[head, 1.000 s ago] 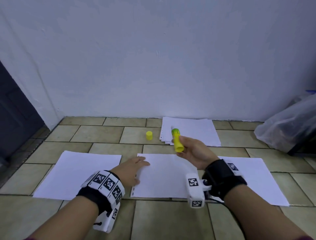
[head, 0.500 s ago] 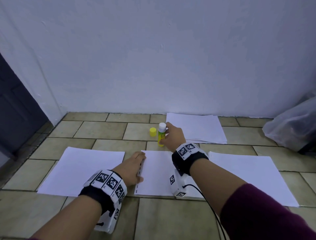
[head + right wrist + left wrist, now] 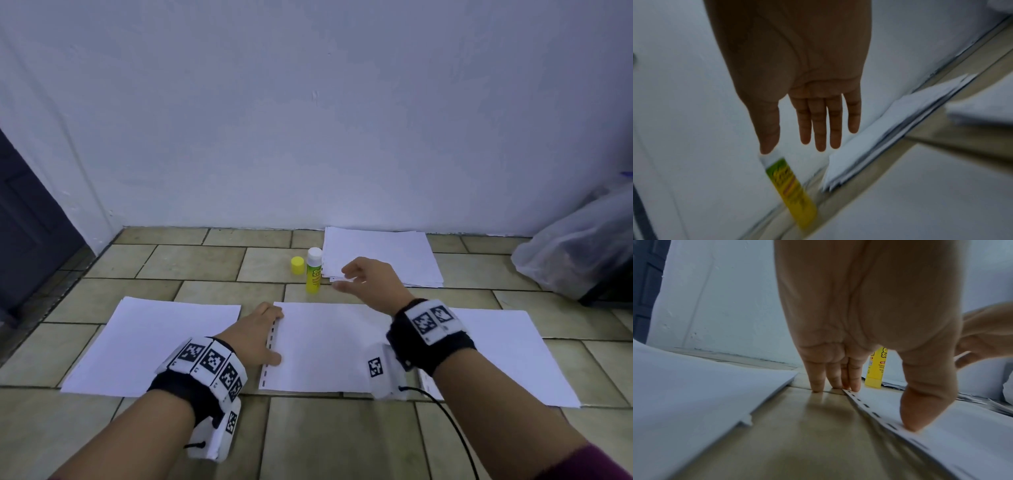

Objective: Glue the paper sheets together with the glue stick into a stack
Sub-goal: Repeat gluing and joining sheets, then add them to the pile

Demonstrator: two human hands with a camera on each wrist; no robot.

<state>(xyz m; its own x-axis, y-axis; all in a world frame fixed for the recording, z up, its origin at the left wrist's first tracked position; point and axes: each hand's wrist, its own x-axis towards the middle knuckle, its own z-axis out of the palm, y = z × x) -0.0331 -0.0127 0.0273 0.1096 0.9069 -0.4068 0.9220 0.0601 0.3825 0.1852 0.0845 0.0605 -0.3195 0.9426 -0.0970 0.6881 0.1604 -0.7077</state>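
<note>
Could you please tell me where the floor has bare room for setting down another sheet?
Bare tile lies left of the yellow cap, behind the left sheet. It is crowded around the glue stick, the far paper stack and the right hand.

Bare room corner: tiled floor, plain white wall.
</note>
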